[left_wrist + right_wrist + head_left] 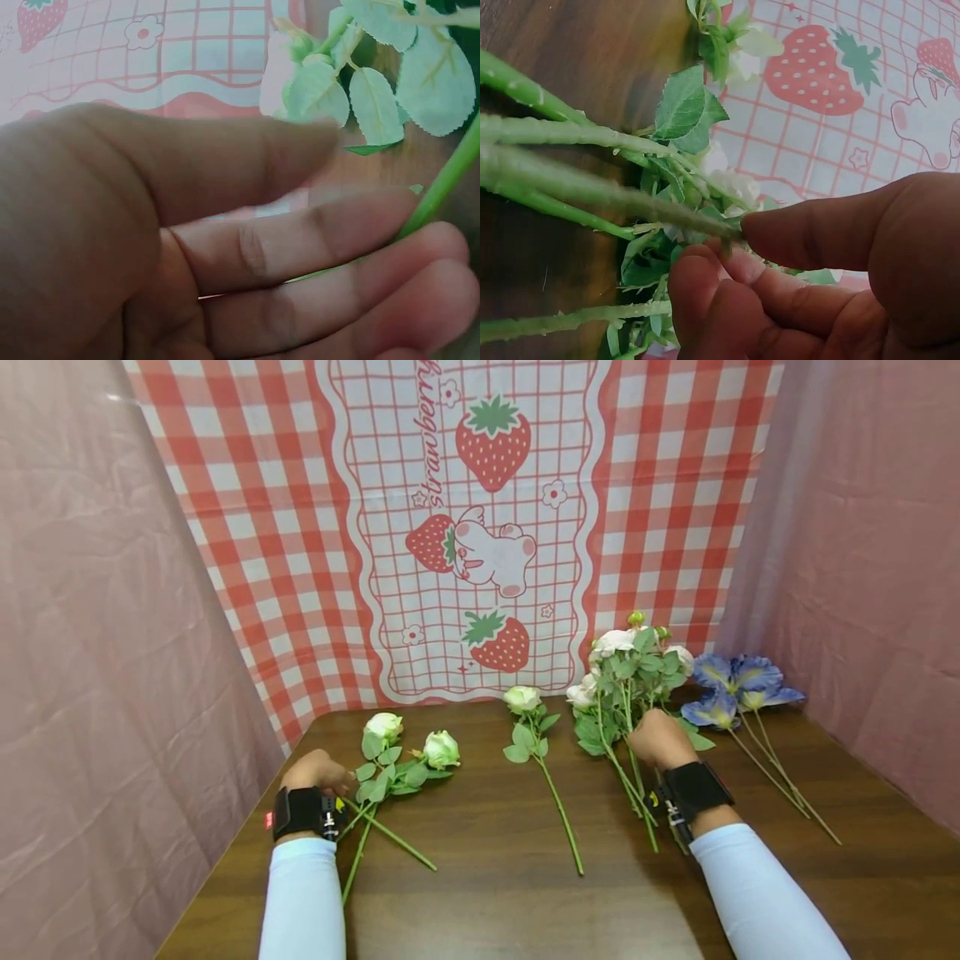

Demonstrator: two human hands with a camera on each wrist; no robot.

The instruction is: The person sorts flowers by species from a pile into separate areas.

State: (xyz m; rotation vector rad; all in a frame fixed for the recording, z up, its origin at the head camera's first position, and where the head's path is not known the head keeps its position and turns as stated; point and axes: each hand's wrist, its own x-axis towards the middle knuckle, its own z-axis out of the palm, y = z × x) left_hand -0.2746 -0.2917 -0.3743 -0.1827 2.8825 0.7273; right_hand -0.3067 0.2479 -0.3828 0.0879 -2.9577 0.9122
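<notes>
At the table's left, my left hand is beside crossed white-green artificial roses. In the left wrist view its thumb is apart from its loosely bent fingers, and a green stem passes by the fingertips. My right hand is over a bunch of pale, leafy flowers at the right. The right wrist view shows its thumb and a finger pinching one thin flower stem. Several other stems lie beside it. Which bloom the pinched stem carries is hidden.
A single white-green rose lies mid-table, its stem pointing toward me. Blue-purple flowers with long stems lie at the far right. Behind the brown table hangs a red checked strawberry cloth; pink curtains flank it.
</notes>
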